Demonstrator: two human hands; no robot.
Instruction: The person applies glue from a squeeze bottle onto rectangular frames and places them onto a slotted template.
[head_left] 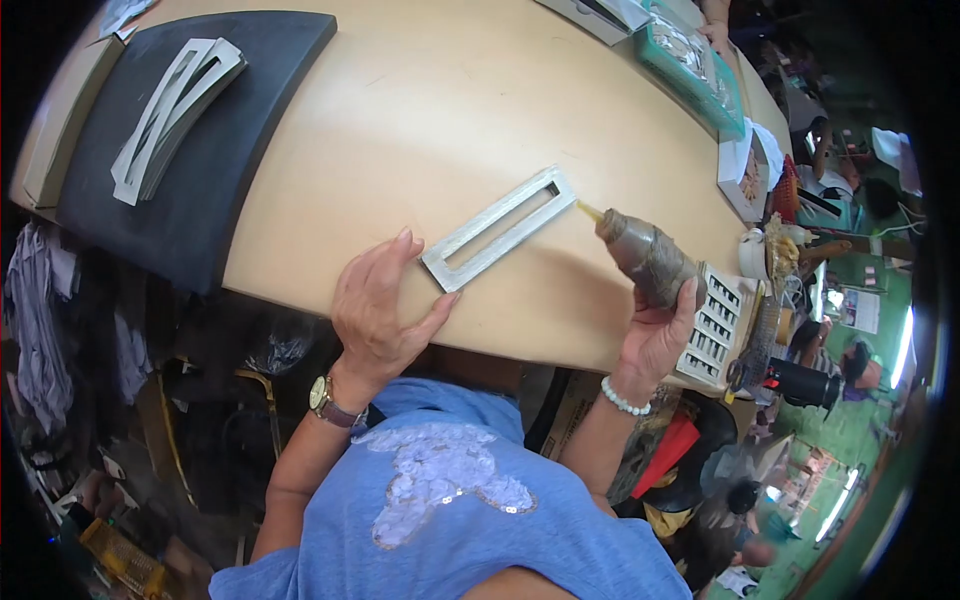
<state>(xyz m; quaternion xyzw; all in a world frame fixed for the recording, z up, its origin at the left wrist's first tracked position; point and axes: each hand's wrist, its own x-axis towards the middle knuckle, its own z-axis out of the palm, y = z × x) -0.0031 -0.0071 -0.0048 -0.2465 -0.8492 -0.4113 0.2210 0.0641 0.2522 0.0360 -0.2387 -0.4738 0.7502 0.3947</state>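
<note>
A pale rectangular frame [483, 250] with a long slot lies slantwise on the wooden table [400, 120]. My left hand [385, 305] is beside its lower left end, thumb and fingers apart, with the thumb tip at the frame's corner. In my right hand [655, 335] is a brown wrapped glue bottle [645, 255], tilted so that its yellowish nozzle points at the frame's upper right end. Whether the nozzle touches the frame is hard to tell. A stack of similar slotted pieces [175, 120] rests on a black board [230, 130] at the left.
A slotted pale block [712, 325] sits right of my right hand. Farther back are a teal basket [690, 65] and a white box [745, 180]. Scissors [738, 378] and a black cylinder [803, 383] lie at the right edge. Another person's hand [716, 35] shows at the top.
</note>
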